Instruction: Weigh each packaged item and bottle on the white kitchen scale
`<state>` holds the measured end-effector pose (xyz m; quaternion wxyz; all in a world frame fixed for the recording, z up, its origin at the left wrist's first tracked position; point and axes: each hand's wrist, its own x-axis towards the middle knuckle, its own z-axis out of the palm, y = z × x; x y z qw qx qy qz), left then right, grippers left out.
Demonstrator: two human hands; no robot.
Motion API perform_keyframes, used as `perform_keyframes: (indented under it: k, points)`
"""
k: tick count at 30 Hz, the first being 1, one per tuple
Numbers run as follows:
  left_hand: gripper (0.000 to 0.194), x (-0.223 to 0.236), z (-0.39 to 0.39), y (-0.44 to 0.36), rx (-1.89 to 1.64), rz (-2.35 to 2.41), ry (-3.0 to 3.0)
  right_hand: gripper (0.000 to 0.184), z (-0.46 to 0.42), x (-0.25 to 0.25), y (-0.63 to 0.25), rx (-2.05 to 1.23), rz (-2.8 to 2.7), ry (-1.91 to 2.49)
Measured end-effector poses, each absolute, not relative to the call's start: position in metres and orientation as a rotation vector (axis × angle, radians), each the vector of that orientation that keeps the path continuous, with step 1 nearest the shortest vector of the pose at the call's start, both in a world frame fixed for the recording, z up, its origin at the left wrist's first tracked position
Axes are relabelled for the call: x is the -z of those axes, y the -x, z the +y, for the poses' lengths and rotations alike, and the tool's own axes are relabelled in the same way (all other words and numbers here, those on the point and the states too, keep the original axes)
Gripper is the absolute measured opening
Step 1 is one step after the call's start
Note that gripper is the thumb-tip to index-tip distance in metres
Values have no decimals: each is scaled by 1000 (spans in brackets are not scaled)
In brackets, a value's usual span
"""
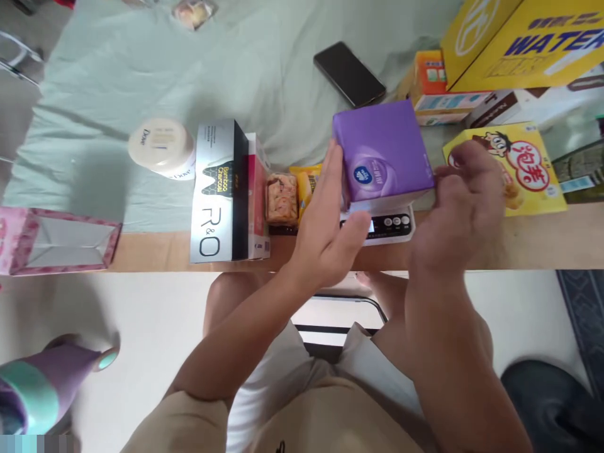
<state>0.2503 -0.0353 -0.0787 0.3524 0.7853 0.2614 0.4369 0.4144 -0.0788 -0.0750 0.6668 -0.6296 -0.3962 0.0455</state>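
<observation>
A purple tissue pack (384, 148) rests on a small white kitchen scale (384, 236) with a lit display and round buttons. Flat against the pack's left side lies my left hand (325, 220), its fingers stretched out and its thumb apart. My right hand (460, 207) is at the pack's right side, blurred, with loosely bent fingers; whether it touches the pack is unclear. It partly covers a yellow snack box (523, 167). Left of the scale are a yellow packet (306, 179), partly behind my left hand, and a wrapped brown snack (282, 198).
A black phone (349, 72) lies behind the pack. To the left stand a silver-and-black box (214, 195), a cream Dove bottle (163, 148) and a pink box (61, 242) by the table edge. Right are an orange box (429, 82), a large yellow carton (533, 47) and a dark bottle (580, 167).
</observation>
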Motion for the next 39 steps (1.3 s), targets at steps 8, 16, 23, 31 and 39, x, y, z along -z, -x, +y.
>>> perform_keyframes:
  k: [8,16,23,31,39]
  points:
    - [78,84,-34,-244,-1374,542,-1875,35,-75,83,-447,4,-874,1361]
    - [69,73,-37,-241,-1417,614,-1728,35,-46,93,-476,-51,-675,1413]
    - [66,74,-37,-245,-1331,675,-1749,39,-54,101,-460,-100,-736,1400]
    - [72,90,-40,-248,-1219,710,-1834,44,-71,93,-453,-165,-1003,1465]
    - [81,89,-51,-262,-1125,739,-2012,58,-80,88,-432,-283,-1059,1513]
